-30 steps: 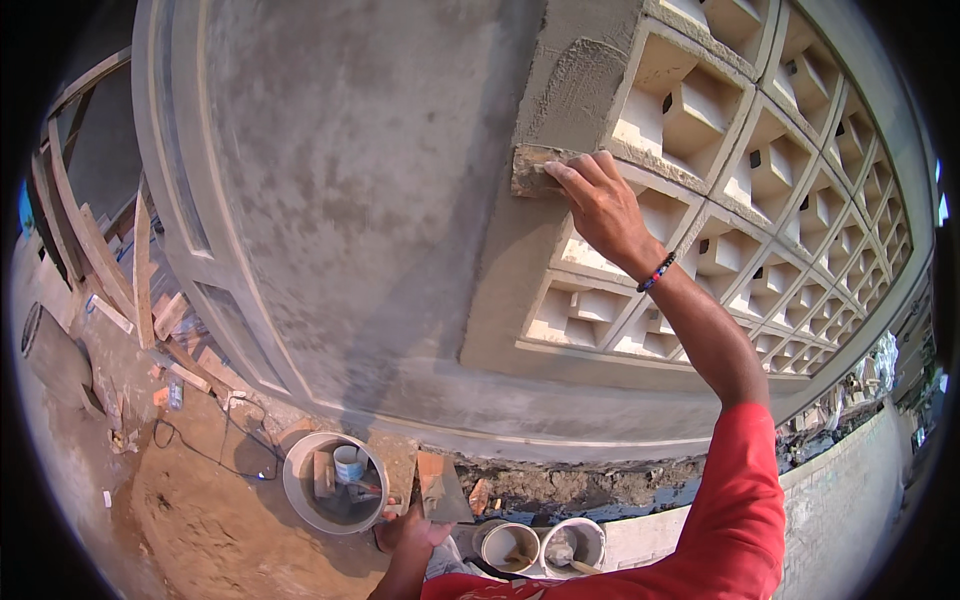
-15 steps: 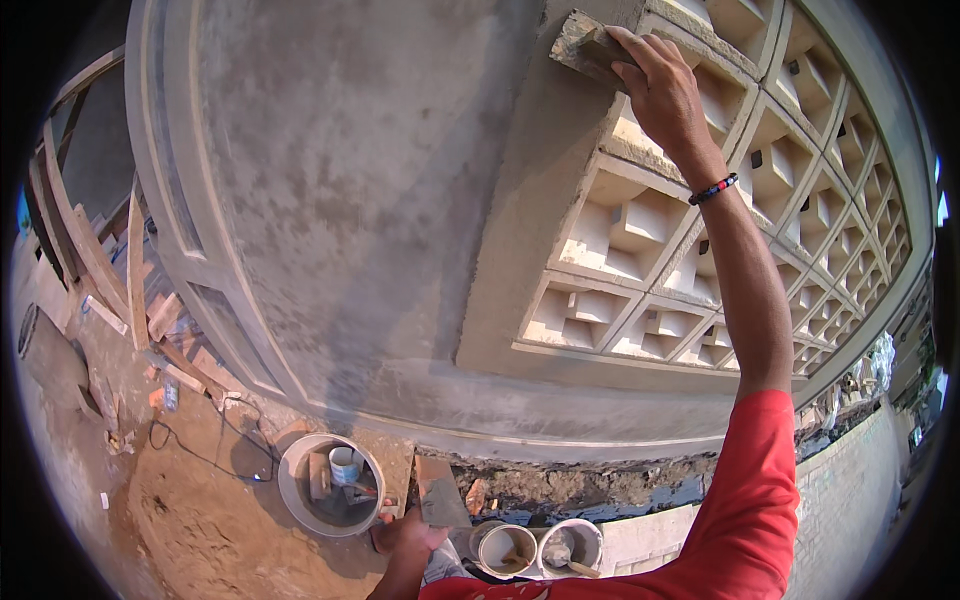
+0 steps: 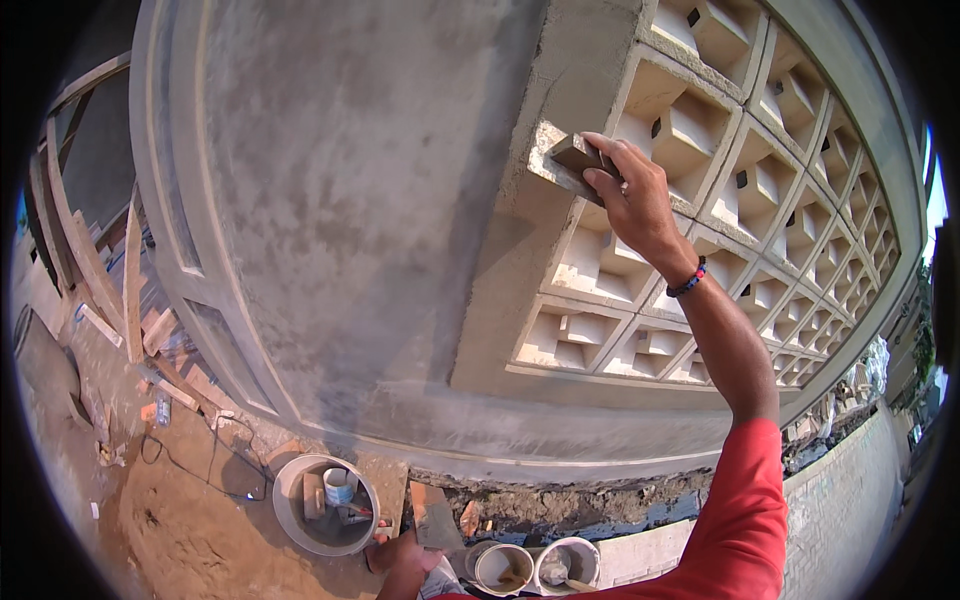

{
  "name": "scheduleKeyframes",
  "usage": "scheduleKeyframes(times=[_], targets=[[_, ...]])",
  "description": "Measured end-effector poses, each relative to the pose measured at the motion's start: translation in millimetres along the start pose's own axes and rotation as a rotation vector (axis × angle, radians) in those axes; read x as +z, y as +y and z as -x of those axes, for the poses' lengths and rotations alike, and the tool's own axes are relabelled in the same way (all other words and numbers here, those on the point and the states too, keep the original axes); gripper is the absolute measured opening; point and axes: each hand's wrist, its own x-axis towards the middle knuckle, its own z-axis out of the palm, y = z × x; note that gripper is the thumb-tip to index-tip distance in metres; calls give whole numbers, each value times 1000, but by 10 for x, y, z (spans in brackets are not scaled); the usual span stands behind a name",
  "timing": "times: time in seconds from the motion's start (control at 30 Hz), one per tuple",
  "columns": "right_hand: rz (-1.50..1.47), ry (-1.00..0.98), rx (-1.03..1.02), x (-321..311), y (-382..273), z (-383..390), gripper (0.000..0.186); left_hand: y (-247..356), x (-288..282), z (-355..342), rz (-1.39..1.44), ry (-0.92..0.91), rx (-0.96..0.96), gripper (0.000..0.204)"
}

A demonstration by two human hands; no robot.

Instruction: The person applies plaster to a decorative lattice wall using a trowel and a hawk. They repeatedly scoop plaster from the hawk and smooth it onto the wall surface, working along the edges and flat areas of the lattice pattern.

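Note:
My right hand [image 3: 632,195] is closed around the block handle of a plastering float [image 3: 565,160]. The float's mortar-smeared plate lies against the flat plaster border [image 3: 520,225] along the left side of a pale breeze-block grille [image 3: 680,125]. The arm is stretched up and forward, with a beaded bracelet [image 3: 687,278] at the wrist. Low in the picture, my left hand [image 3: 405,560] is beside a large bucket [image 3: 287,500]. Its fingers are small and partly hidden, so I cannot make out whether it holds anything.
Tools and a small white pot [image 3: 339,487] sit inside the large bucket. Two smaller buckets, one cream [image 3: 482,570] and one white [image 3: 592,567], stand near my body. Sand [image 3: 190,530], a dark cable [image 3: 205,480] and timber [image 3: 95,265] lie left. A grey wall [image 3: 350,150] rises ahead.
My right hand has drawn the float down along the plaster border, from near the top of the view to lower down. My left hand stays low beside the bucket.

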Motion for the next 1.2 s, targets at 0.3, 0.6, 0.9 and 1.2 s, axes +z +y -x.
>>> scheduleKeyframes(times=[0.3, 0.6, 0.9, 1.2], targets=[[527, 216, -296, -480, 333, -917, 34, -78, 141, -249, 72, -42, -17, 27], [375, 124, -247, -307, 140, -384, 34, -100, 44, -207, 169, -75, -94, 30], [528, 262, -358, -465, 373, -1070, 29, -140, 55, -223, 44, -51, -22, 30], [393, -385, -319, 980, 250, 1275, 52, -225, 324, -71, 54, -8, -26, 29]])
